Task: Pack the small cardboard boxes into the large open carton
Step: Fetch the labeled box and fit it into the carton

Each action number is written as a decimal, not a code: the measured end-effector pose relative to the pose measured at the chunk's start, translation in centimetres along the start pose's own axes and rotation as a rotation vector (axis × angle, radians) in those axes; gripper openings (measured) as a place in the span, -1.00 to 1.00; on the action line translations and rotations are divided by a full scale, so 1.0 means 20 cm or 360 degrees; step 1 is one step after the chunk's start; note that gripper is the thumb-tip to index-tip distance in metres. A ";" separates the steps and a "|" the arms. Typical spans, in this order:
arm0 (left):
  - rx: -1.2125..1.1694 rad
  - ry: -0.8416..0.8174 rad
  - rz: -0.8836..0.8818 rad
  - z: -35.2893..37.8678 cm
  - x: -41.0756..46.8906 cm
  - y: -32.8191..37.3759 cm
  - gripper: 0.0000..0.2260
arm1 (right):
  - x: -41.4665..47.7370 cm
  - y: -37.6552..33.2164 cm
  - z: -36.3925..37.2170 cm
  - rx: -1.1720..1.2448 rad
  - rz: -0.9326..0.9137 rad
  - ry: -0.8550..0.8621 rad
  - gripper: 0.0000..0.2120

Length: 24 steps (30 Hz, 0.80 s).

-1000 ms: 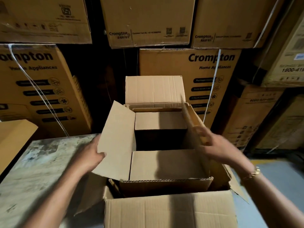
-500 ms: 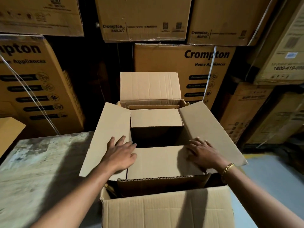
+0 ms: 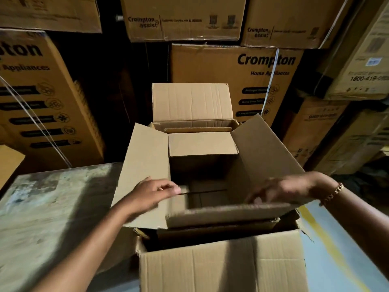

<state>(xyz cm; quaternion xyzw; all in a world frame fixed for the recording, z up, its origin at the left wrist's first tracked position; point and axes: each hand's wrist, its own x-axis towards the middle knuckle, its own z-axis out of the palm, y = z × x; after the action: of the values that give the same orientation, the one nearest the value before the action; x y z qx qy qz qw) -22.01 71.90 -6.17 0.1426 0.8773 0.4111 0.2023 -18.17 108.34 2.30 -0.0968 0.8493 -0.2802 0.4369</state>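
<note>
The large open carton [image 3: 221,268] stands in front of me with its far flap [image 3: 190,102] upright. A small cardboard box [image 3: 202,144] sits inside it, its side flaps spread left [image 3: 147,165] and right [image 3: 263,157] and its far flap folded level. The near flap [image 3: 223,214] is lifted and blurred, and the box's bare bottom with a seam shows below. My left hand [image 3: 154,192] pinches the near flap's left end. My right hand [image 3: 280,189], with a bracelet at the wrist, grips its right end.
A worn, stained table [image 3: 52,207] lies to the left of the carton. Stacks of printed Crompton cartons [image 3: 235,81] wall in the back and both sides. Grey floor with a yellow line [image 3: 328,241] shows at the right. A tan cardboard sheet [image 3: 8,163] juts in at far left.
Both hands pushed the side flaps outward, then pressed on the folded near flap. That flap has now swung up toward me in both hands, uncovering the box's inside.
</note>
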 end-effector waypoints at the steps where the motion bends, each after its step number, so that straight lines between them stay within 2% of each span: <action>1: 0.0439 -0.0054 0.0002 0.03 -0.02 -0.01 -0.26 | 0.02 0.02 0.06 -0.0143 0.0075 -0.0129 -0.31; 2: 0.0772 -0.0091 0.0033 0.07 -0.03 0.00 -0.20 | 0.04 0.04 0.13 -0.0289 0.0170 -0.0198 -0.28; 4: 0.1050 -0.0145 0.0086 0.15 -0.06 0.02 -0.06 | 0.09 0.08 0.24 -0.0434 0.0236 -0.0125 -0.23; 6: 0.1152 -0.0141 0.0097 0.21 -0.07 0.03 -0.09 | 0.11 0.12 0.30 -0.0377 0.0190 0.0019 -0.21; 9: 0.1215 -0.0088 0.0024 0.23 -0.04 0.05 -0.29 | 0.12 0.12 0.30 -0.0299 0.0204 0.0086 -0.14; 14: 0.1353 -0.0120 -0.0162 0.18 0.21 0.14 -0.26 | 0.27 0.00 0.22 -0.0525 0.0229 0.0011 -0.10; 19: 0.1389 0.0154 -0.0360 0.11 0.58 0.16 -0.24 | 0.58 -0.03 0.08 -0.0738 0.0225 -0.0066 -0.12; 22: 0.1493 0.0422 -0.0406 0.07 0.71 0.08 -0.21 | 0.83 0.02 -0.01 -0.1019 0.0274 0.0249 -0.13; 24: 0.1575 0.0590 -0.0380 0.05 0.76 0.02 -0.19 | 0.96 0.08 -0.07 -0.0951 0.0343 0.0472 -0.09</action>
<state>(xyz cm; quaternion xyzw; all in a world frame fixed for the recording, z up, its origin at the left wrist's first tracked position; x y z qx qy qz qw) -34.82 79.04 -10.01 0.0452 0.9972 -0.0589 -0.0017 -30.62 102.28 -11.13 -0.0885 0.9533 0.0174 0.2881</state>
